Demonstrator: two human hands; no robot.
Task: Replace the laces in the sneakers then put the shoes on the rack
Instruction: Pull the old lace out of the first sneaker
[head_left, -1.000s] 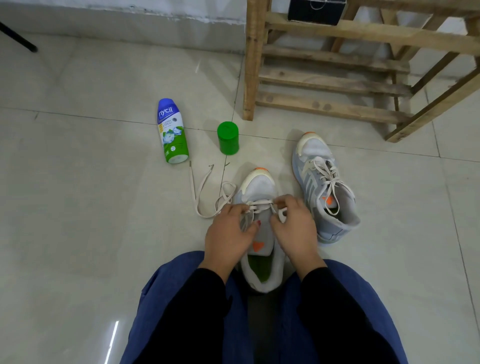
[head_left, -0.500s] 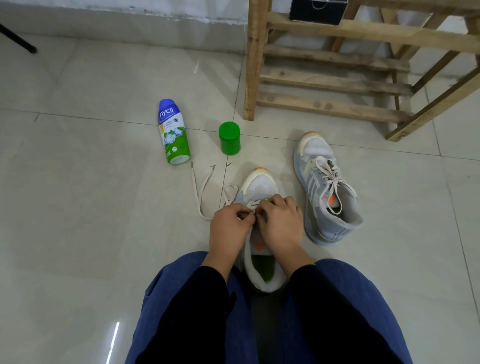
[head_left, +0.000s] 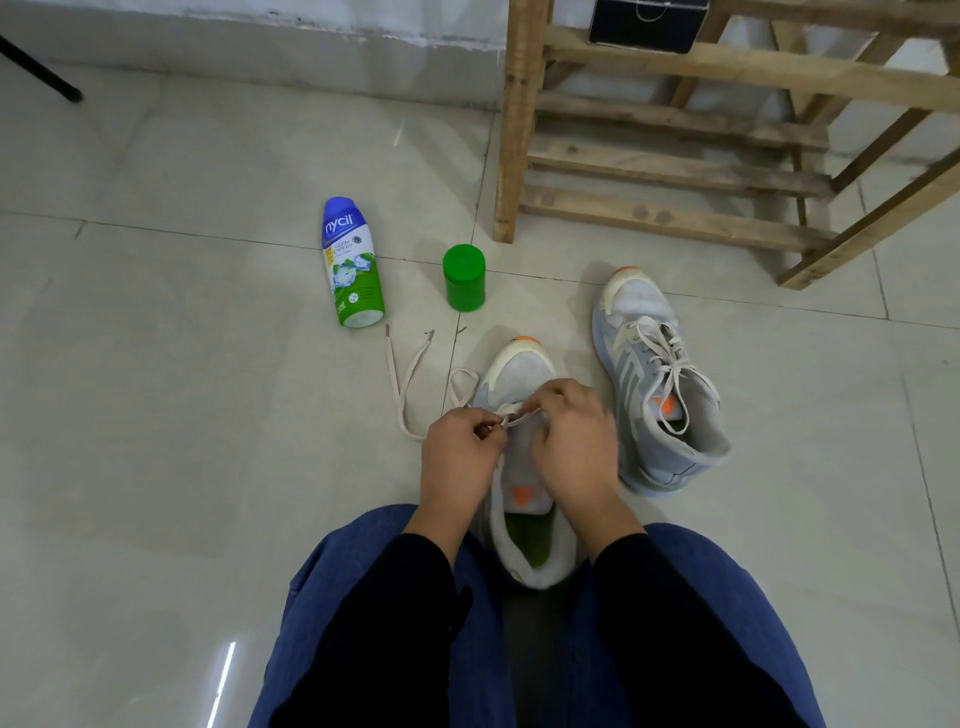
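A grey sneaker (head_left: 519, 374) with an orange toe tip stands on the floor between my knees, toe pointing away. My left hand (head_left: 460, 452) pinches the cream lace (head_left: 400, 395) at the shoe's lower eyelets. My right hand (head_left: 569, 436) grips the same lace right beside it, fingers curled over the tongue. The lace's loose ends trail on the tiles to the left of the shoe. A second grey sneaker (head_left: 660, 384), fully laced, leans on its side to the right. The wooden shoe rack (head_left: 675, 171) stands at the back right.
A blue and green powder bottle (head_left: 350, 265) lies on the tiles at the left, with a green cap (head_left: 464, 278) standing beside it. A dark box (head_left: 647, 23) sits on the rack. A black stand leg (head_left: 41, 73) crosses the far left corner. A wall runs along the back.
My hands drew together over the shoe's lower eyelets, then the left hand pulled slightly left with the lace. The second sneaker has not moved.
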